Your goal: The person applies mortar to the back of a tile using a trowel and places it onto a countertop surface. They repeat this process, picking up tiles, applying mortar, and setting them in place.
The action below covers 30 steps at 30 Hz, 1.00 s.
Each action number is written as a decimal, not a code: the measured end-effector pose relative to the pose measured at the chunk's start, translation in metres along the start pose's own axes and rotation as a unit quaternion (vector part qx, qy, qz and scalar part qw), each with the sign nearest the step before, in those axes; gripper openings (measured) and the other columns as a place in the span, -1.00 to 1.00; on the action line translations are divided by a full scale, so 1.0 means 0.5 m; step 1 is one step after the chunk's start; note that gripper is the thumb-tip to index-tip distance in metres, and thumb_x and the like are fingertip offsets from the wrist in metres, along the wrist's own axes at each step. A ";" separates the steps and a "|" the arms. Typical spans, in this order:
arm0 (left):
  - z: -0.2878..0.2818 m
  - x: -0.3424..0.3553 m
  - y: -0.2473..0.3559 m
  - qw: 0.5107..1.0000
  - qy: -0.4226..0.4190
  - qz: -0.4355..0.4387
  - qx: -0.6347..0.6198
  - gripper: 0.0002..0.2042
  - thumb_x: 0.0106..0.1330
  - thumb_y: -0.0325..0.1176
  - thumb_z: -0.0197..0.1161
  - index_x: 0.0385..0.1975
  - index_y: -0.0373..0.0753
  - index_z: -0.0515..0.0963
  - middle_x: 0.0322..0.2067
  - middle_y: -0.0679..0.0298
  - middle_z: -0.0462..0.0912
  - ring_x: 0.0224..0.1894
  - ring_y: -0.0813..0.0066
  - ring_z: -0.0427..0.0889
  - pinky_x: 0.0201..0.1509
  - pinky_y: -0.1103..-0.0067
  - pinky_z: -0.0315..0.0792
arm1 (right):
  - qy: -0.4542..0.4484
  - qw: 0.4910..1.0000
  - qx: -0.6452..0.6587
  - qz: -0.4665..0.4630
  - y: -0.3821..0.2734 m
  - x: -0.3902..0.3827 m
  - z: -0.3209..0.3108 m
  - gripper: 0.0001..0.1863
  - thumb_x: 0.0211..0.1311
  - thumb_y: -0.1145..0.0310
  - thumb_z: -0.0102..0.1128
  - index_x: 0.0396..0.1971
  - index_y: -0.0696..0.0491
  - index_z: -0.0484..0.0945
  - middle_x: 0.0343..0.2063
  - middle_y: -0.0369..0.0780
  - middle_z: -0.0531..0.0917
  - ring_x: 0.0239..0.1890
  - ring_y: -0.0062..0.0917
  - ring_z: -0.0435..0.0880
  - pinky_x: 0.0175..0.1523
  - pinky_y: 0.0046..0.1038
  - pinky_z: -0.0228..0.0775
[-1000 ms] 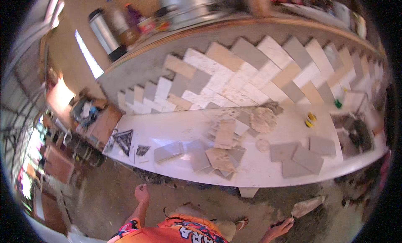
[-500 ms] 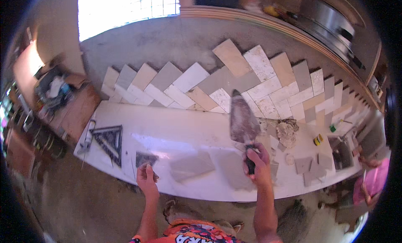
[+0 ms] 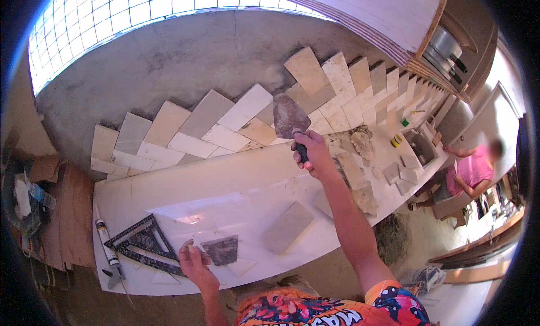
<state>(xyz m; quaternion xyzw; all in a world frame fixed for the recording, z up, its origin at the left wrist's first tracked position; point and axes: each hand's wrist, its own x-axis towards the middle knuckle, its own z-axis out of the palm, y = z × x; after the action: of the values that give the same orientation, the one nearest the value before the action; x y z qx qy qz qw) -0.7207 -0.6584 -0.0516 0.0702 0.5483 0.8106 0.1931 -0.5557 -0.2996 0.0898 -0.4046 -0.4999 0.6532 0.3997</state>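
Observation:
My right hand (image 3: 313, 153) is closed round the black handle of a pointing trowel (image 3: 291, 117). The trowel's grey-smeared blade points up, in front of the herringbone wall tiles (image 3: 242, 109); I cannot tell whether it touches them. Low over the counter's near edge, my left hand (image 3: 198, 265) has loosely curled fingers, slightly apart, with nothing visible in them. Right beside it lies a dark four-sided flat piece (image 3: 221, 250). A black triangular speed square (image 3: 147, 241) lies left of that hand. Farther right, a grey tile (image 3: 288, 227) rests on the white counter (image 3: 225, 188).
A sealant gun (image 3: 109, 250) lies at the counter's left end. Mortar lumps (image 3: 363, 143), tile pieces (image 3: 400, 173), a yellow tape roll (image 3: 396, 140) and a sink (image 3: 421, 146) are to the right. A cupboard (image 3: 377, 17) overhangs there. A person in pink (image 3: 469, 171) stands beyond the sink.
My right hand has carried the trowel up and leftward toward the tiled wall. My left hand sits lower in view, left of the dark piece. The whole view has turned and shifted.

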 end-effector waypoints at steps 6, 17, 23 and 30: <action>-0.019 0.051 0.029 0.999 -0.032 -0.020 0.008 -0.76 0.57 -0.22 0.23 0.05 -0.23 0.54 -0.44 0.47 0.46 -0.49 0.75 0.35 -0.44 0.70 0.23 | -0.010 0.999 0.002 0.051 -0.068 0.016 -0.037 -0.73 0.45 0.25 0.23 -0.05 0.12 0.51 -0.44 -0.24 0.58 -0.64 -0.65 0.52 -0.74 -0.60 0.24; -0.021 0.086 0.029 0.997 -0.061 -0.044 -0.008 -0.74 0.58 -0.19 0.23 0.04 -0.24 0.55 -0.44 0.47 0.44 -0.47 0.74 0.34 -0.42 0.70 0.23 | -0.005 0.992 -0.107 0.068 -0.133 0.035 -0.065 -0.69 0.46 0.22 0.25 -0.03 0.15 0.54 -0.45 -0.23 0.59 -0.66 -0.69 0.49 -0.74 -0.64 0.26; -0.055 0.098 0.028 0.997 -0.039 -0.060 -0.007 -0.74 0.58 -0.17 0.24 0.05 -0.21 0.55 -0.43 0.48 0.44 -0.46 0.76 0.34 -0.42 0.70 0.23 | 0.014 0.999 -0.044 0.013 -0.138 0.013 -0.060 -0.72 0.47 0.24 0.25 -0.08 0.16 0.54 -0.48 -0.24 0.58 -0.65 -0.69 0.49 -0.75 -0.65 0.20; -0.082 0.121 0.041 0.998 -0.032 -0.045 0.003 -0.76 0.57 -0.19 0.24 0.04 -0.19 0.55 -0.42 0.49 0.45 -0.48 0.77 0.34 -0.42 0.72 0.24 | 0.078 0.995 -0.033 -0.042 -0.020 0.018 -0.006 -0.67 0.41 0.15 0.36 -0.28 0.11 0.51 -0.52 -0.28 0.59 -0.71 -0.64 0.52 -0.75 -0.55 0.26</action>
<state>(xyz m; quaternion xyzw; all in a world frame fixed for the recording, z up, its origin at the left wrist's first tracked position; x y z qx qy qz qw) -0.7942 -0.6767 -0.0549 0.0721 0.5472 0.7964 0.2472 -0.5551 -0.2883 0.0976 -0.4458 -0.5048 0.5853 0.4515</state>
